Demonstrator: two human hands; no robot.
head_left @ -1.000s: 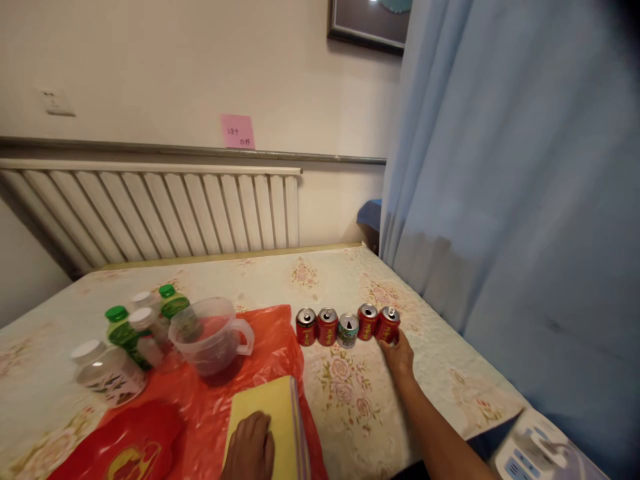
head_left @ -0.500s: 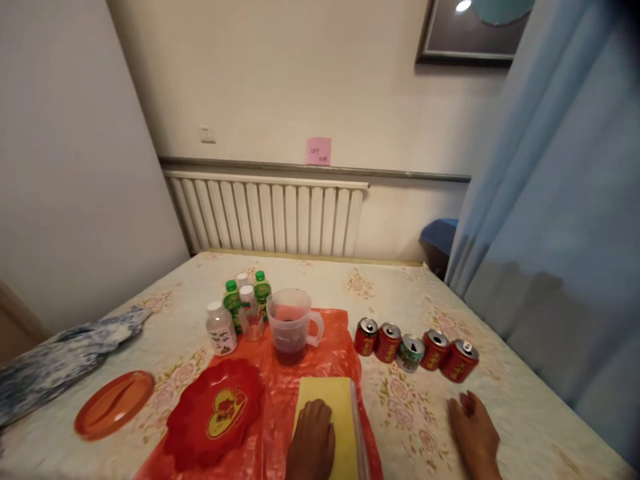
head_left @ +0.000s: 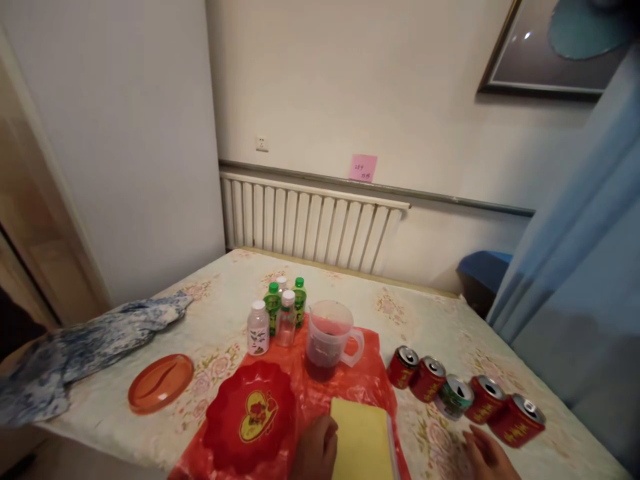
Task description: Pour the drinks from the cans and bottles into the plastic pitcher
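Right grip (head_left: 487, 457) rests open beside five cans (head_left: 457, 397).

floral table (head_left: 230, 333) — cans (head_left: 453, 393), bottles (head_left: 277, 317), red sheet (head_left: 360, 390), orange plate (head_left: 160, 383), cloth (head_left: 90, 343).

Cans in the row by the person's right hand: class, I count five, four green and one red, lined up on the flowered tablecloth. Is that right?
Not quite: the colours are swapped. The head view shows five cans in the row, four red cans and one green can in the middle, on the flowered tablecloth near the right hand.
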